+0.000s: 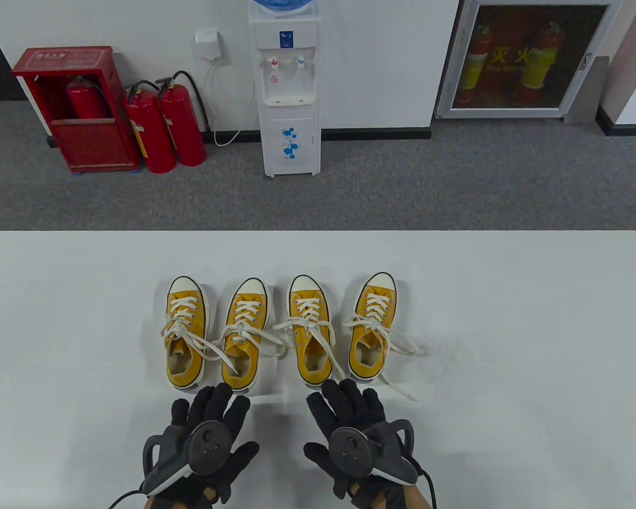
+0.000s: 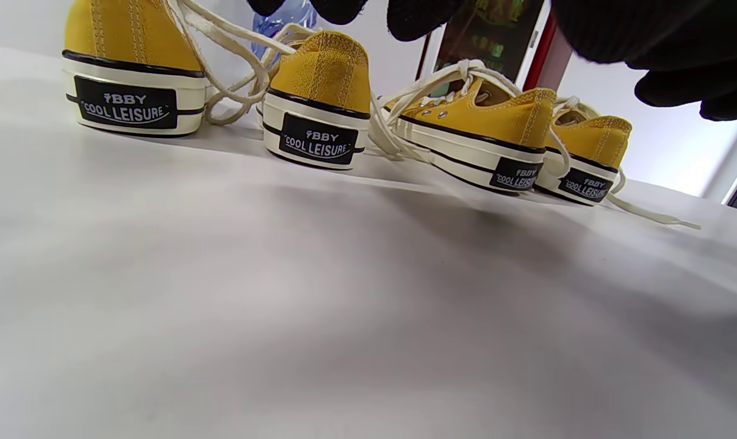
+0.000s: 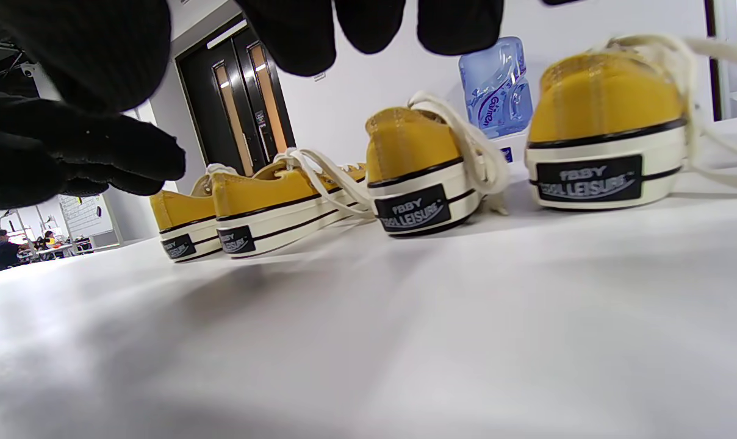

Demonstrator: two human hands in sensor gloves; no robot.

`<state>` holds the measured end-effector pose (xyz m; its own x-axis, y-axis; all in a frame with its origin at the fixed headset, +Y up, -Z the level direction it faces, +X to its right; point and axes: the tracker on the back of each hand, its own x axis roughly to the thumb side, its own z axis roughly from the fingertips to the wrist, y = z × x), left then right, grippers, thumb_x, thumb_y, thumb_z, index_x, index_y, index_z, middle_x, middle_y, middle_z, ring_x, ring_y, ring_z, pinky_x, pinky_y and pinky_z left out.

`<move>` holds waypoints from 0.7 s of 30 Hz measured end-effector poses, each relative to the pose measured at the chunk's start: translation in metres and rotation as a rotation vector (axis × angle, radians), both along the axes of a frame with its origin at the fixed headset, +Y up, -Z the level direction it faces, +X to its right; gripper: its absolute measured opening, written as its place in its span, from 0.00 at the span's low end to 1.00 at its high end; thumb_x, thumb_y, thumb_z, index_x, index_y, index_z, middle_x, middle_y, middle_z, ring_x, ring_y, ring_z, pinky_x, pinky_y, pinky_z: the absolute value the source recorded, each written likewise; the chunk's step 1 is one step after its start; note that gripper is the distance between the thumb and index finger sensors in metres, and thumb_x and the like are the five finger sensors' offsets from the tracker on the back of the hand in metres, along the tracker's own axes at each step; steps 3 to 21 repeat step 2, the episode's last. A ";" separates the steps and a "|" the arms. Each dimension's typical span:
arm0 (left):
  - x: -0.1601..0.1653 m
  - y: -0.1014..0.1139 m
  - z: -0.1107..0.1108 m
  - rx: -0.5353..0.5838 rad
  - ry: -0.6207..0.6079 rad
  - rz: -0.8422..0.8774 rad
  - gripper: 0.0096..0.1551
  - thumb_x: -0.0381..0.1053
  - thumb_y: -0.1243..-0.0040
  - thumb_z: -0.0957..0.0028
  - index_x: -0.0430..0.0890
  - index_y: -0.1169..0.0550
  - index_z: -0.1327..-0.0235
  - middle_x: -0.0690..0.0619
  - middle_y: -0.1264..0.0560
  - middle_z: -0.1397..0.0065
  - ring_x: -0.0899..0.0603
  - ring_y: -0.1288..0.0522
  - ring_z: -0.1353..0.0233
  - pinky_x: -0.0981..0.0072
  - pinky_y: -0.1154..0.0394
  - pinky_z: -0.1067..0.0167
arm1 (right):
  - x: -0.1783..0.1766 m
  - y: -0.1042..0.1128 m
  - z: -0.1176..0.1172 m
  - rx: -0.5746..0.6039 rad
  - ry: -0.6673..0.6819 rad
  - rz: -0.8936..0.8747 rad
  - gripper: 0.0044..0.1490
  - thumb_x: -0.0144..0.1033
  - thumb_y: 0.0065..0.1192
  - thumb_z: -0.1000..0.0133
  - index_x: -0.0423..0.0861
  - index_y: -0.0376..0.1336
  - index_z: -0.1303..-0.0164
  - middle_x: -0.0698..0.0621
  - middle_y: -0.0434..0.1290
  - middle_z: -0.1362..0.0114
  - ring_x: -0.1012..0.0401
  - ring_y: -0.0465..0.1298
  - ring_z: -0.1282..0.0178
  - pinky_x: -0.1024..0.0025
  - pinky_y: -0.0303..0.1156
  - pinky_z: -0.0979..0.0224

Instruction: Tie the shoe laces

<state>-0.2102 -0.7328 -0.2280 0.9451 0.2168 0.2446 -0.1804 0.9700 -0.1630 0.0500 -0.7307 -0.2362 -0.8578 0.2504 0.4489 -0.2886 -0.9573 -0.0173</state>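
Two pairs of yellow canvas sneakers stand in a row on the white table (image 1: 58, 318), toes away from me: the leftmost shoe (image 1: 185, 331), the second shoe (image 1: 245, 334), the third shoe (image 1: 310, 331) and the rightmost shoe (image 1: 372, 328). Their cream laces lie loose; one end (image 1: 400, 389) trails off the rightmost shoe toward my right hand. My left hand (image 1: 212, 405) hovers just behind the second shoe's heel (image 2: 319, 91), fingers spread, holding nothing. My right hand (image 1: 347, 403) is behind the third shoe's heel (image 3: 414, 164), also spread and holding nothing.
Beyond the table's far edge are grey carpet, a white water dispenser (image 1: 289, 90), red fire extinguishers (image 1: 164, 127) and a red cabinet (image 1: 79, 106). Bare table surface lies left and right of the shoes.
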 end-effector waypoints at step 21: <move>0.001 0.000 -0.001 0.000 -0.004 -0.006 0.49 0.73 0.48 0.48 0.56 0.46 0.15 0.45 0.56 0.09 0.29 0.56 0.11 0.19 0.62 0.27 | 0.000 -0.001 0.000 0.000 -0.002 -0.003 0.54 0.64 0.59 0.52 0.50 0.51 0.18 0.47 0.42 0.14 0.39 0.50 0.14 0.29 0.44 0.22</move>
